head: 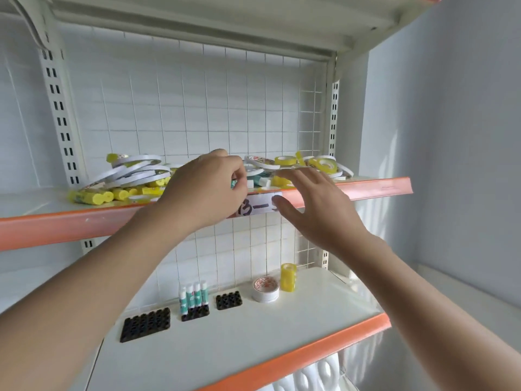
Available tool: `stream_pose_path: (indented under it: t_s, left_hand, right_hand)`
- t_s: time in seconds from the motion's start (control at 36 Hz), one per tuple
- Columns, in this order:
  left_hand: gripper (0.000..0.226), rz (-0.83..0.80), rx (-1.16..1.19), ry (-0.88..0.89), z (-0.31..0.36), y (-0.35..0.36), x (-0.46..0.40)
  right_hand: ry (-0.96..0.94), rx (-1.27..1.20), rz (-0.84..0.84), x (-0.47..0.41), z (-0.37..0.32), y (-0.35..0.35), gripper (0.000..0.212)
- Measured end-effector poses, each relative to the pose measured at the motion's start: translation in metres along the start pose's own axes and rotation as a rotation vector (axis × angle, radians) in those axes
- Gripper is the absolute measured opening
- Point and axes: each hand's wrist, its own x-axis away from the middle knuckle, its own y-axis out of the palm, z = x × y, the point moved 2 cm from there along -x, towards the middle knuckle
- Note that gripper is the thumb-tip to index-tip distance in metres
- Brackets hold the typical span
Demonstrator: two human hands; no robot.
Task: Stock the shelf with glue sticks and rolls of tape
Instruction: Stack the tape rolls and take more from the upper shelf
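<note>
One glue stick (235, 184), probably light, stiff and smooth and best pinched round its barrel, sits in the curled fingers of the left hand (205, 187) over the heap, just beside the spread, empty right hand (313, 204).

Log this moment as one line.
left hand: pinches green-and-white glue stick at upper shelf | right hand: open, hovering | lower shelf: four glue sticks upright in black holder
</note>
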Motion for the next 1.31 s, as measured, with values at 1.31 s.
stream_pose_path:
  t_s: [1.31]
  left_hand:
    - [0.01, 0.092, 0.066, -0.047, -0.04, 0.105, -0.117]
  right_hand:
    - [-0.032, -0.365, 0.118, -0.141, 0.084, 0.092, 0.012]
